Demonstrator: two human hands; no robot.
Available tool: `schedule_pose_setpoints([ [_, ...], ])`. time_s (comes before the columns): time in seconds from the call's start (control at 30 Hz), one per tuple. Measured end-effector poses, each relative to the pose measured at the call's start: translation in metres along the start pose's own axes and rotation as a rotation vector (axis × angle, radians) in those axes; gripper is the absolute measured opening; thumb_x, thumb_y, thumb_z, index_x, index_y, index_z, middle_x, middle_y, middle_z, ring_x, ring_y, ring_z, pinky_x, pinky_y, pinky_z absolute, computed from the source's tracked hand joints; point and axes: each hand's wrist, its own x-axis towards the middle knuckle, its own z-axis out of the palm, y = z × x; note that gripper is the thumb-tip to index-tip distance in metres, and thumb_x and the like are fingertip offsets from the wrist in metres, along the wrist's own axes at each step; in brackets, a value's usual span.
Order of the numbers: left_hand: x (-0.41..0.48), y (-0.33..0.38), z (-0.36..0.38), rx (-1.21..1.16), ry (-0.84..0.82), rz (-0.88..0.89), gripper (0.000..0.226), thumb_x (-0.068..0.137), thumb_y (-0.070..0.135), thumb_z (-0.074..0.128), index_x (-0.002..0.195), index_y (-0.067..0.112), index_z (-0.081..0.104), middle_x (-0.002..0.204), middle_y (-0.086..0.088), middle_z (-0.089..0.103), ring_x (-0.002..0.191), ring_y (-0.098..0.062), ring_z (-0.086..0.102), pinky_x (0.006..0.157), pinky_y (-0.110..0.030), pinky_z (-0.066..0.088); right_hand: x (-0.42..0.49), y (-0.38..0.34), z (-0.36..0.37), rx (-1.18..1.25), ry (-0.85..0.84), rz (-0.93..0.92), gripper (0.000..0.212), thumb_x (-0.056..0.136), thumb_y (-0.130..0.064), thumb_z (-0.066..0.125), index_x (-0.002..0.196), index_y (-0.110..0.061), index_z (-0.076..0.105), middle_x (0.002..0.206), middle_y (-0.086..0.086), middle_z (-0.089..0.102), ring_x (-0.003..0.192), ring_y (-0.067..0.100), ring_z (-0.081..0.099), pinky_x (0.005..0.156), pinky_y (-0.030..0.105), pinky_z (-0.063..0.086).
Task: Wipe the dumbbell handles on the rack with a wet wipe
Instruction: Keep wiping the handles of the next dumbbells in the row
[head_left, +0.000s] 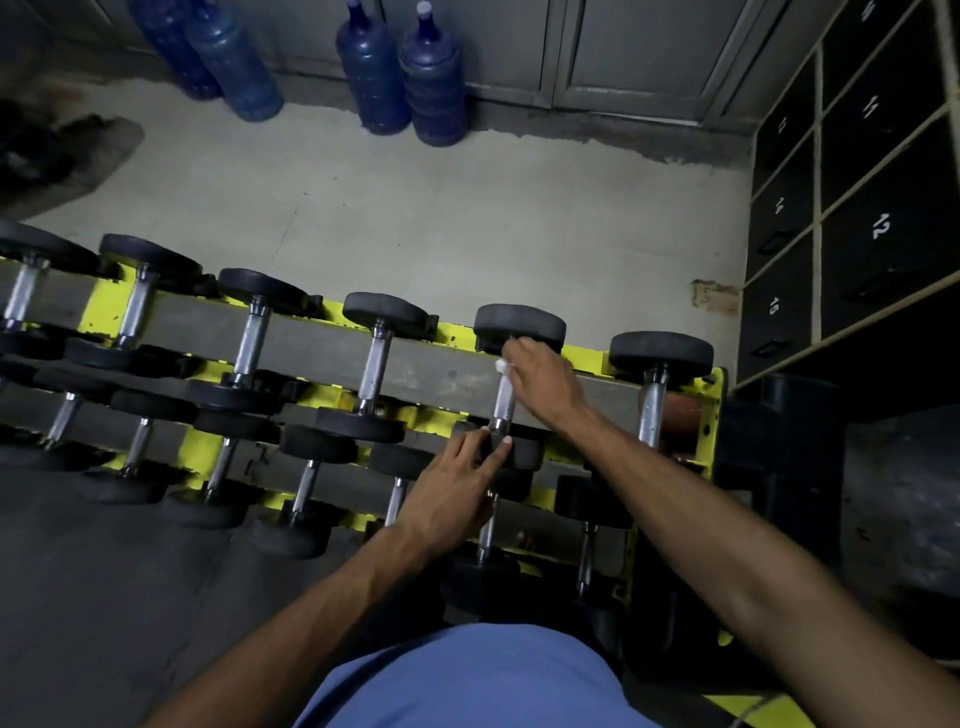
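Note:
A yellow and grey dumbbell rack (589, 358) runs across the view with several black dumbbells on chrome handles. My right hand (543, 378) grips a white wet wipe (503, 366) against the far end of one chrome handle (503, 402) on the top tier, second dumbbell from the right. My left hand (453, 493) rests with fingers straight on the near black head (522, 449) of that same dumbbell. Most of the wipe is hidden under my right fingers.
Further dumbbells (376, 358) fill the top tier to the left and one (655, 382) to the right; lower tiers hold more. Blue water jugs (400, 73) stand by the far wall. Black numbered lockers (878, 228) stand to the right of the rack.

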Motion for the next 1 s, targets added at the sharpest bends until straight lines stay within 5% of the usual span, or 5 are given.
schedule_pose_setpoints([
  [0.23, 0.001, -0.010, -0.010, 0.019, -0.046, 0.054, 0.086, 0.097, 0.030, 0.063, 0.167, 0.022, 0.012, 0.163, -0.013, 0.022, 0.146, -0.031, 0.024, 0.108, -0.043, 0.046, -0.035, -0.027, 0.038, 0.497, 0.276, 0.747, 0.005, 0.094, -0.014, 0.064, 0.094, -0.013, 0.069, 0.090, 0.005, 0.072, 0.077, 0.019, 0.061, 0.064, 0.030, 0.042],
  [0.37, 0.001, -0.015, -0.011, 0.012, -0.062, 0.088, 0.086, 0.097, 0.029, 0.064, 0.167, 0.021, 0.015, 0.164, -0.015, 0.023, 0.146, -0.033, 0.026, 0.109, -0.045, 0.046, 0.013, -0.014, 0.035, 1.277, 0.132, 1.193, 0.018, 0.092, 0.001, 0.052, 0.092, -0.007, 0.069, 0.091, 0.017, 0.071, 0.075, 0.029, 0.066, 0.065, 0.035, 0.055],
  [0.57, 0.003, -0.023, -0.010, 0.040, -0.084, 0.131, 0.086, 0.097, 0.030, 0.063, 0.167, 0.021, 0.013, 0.165, -0.016, 0.020, 0.147, -0.033, 0.025, 0.111, -0.045, 0.045, 0.036, -0.004, 0.032, 1.869, 0.150, 1.318, 0.038, 0.103, -0.008, 0.026, 0.098, -0.004, 0.063, 0.082, 0.015, 0.076, 0.069, 0.031, 0.075, 0.092, 0.053, 0.048],
  [0.77, 0.002, -0.028, -0.008, 0.037, -0.071, 0.150, 0.088, 0.096, 0.027, 0.064, 0.167, 0.020, 0.013, 0.165, -0.017, 0.019, 0.147, -0.034, 0.025, 0.113, -0.046, 0.044, 0.011, -0.014, 0.037, 1.197, 0.593, 1.042, 0.012, 0.091, -0.007, 0.068, 0.084, -0.016, 0.065, 0.081, 0.004, 0.070, 0.073, 0.018, 0.065, 0.071, 0.038, 0.057],
  [1.0, 0.004, -0.028, -0.008, 0.048, -0.082, 0.159, 0.087, 0.095, 0.025, 0.063, 0.167, 0.018, 0.014, 0.165, -0.019, 0.020, 0.146, -0.035, 0.027, 0.113, -0.047, 0.043, -0.010, -0.026, 0.035, -0.117, 0.265, 0.180, 0.009, 0.094, -0.024, 0.064, 0.101, -0.023, 0.068, 0.110, -0.009, 0.066, 0.092, 0.021, 0.052, 0.064, 0.032, 0.042],
])
